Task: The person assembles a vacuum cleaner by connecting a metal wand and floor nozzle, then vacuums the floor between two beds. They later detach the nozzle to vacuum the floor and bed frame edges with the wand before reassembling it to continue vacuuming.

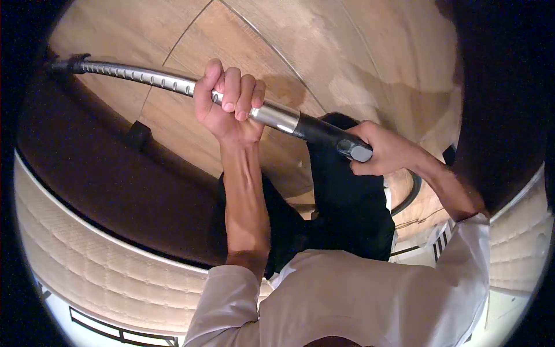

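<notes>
A metal vacuum tube [144, 75] is stretching out over the wooden floor [324, 52], its far end reaching under a dark bed frame [104, 179]. The left hand [228, 104] is gripping the tube with fingers curled tight around it. The right hand [384, 150] is clasping the black handle [332, 136], fingers wrapped closed. A quilted mattress [87, 254] is lying beside the frame.

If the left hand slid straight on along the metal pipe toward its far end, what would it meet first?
Nothing on the pipe itself, as far as I can see: the left hand has bare ribbed metal ahead. It would probably reach the dark bed frame where the pipe's tip disappears, though depth is hard to judge.
</notes>
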Available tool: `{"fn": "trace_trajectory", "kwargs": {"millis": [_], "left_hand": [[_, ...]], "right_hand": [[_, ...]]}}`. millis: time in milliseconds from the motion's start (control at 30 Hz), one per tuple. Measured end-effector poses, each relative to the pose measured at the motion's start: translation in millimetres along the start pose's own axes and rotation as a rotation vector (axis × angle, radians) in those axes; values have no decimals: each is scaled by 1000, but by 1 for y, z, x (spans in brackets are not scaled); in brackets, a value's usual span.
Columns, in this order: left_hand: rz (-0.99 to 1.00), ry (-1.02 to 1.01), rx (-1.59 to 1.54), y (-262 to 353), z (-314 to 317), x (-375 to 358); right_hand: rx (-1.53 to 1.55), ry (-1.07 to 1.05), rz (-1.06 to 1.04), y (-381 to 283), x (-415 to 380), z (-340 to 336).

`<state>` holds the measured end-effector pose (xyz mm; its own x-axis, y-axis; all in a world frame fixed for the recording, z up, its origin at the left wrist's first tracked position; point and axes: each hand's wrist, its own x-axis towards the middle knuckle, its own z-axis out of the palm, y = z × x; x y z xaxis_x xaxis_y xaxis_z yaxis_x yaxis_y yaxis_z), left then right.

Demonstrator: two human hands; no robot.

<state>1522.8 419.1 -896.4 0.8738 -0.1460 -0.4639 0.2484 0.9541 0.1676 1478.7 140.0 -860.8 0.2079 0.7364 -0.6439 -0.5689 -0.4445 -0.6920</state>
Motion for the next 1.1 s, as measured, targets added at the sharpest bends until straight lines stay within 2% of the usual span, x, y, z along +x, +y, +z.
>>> {"fn": "trace_trajectory", "kwargs": {"millis": [100, 167, 200, 267, 300, 367, 400, 467, 500, 567, 600, 667, 700, 733, 767, 800, 833, 867, 900, 967, 1000, 1033, 1100], "left_hand": [[15, 32, -6, -3, 2, 2], [28, 138, 22, -7, 4, 4], [28, 126, 21, -8, 5, 9], [70, 248, 109, -11, 4, 11], [68, 257, 106, -12, 2, 9], [70, 100, 37, -14, -4, 16], [69, 106, 33, -15, -6, 16], [44, -27, -54, -13, -10, 18], [49, -23, -50, -11, -12, 18], [46, -46, -56, -8, -13, 16], [51, -51, -48, -7, -12, 16], [6, 64, 80, -12, -7, 18], [-37, 147, 67, -20, -7, 20], [-55, 230, 64, -30, -6, 24], [-53, 254, 182, -34, 3, 27], [-9, 299, 575, -33, 18, 33], [-35, 326, 758, -29, 6, 37], [39, 375, 1052, -21, 1, 38], [79, 376, 1085, -6, -6, 33], [293, 106, 1468, 12, -25, 30], [406, 31, 1436, 21, -43, 32], [409, 29, 1453, 34, -62, 33], [722, 11, 1858, 64, -81, 36]], "right_hand": [[-12, 82, -15, 2, -2, 9], [-417, 445, -34, -1, -6, 21], [-424, 453, -38, 2, -3, 20], [-622, 533, -38, 11, 0, 22], [-619, 527, -32, 13, -1, 24], [-789, 619, -114, 14, 1, 20], [-787, 614, -109, 11, -1, 19], [-649, 443, 48, -1, -2, 11], [-648, 438, 44, -3, 2, 6], [-478, 250, -30, -4, 6, -6], [-480, 251, -40, -6, 7, -15], [-281, 78, -119, -15, 13, -32], [-290, 71, -153, -34, 16, -34], [-147, 234, -101, -59, 19, -32], [4, 384, -71, -77, 28, -28], [-4, 358, -156, -81, 39, -28], [-65, 449, -151, -81, 49, -31], [-117, 544, -135, -84, 59, -31], [-116, 533, -185, -95, 64, -31], [-40, 283, 134, -116, 61, -37], [-37, 279, 116, -112, 60, -33], [-143, 309, 101, -105, 59, -30], [-229, 370, 107, -87, 47, -22]]}}
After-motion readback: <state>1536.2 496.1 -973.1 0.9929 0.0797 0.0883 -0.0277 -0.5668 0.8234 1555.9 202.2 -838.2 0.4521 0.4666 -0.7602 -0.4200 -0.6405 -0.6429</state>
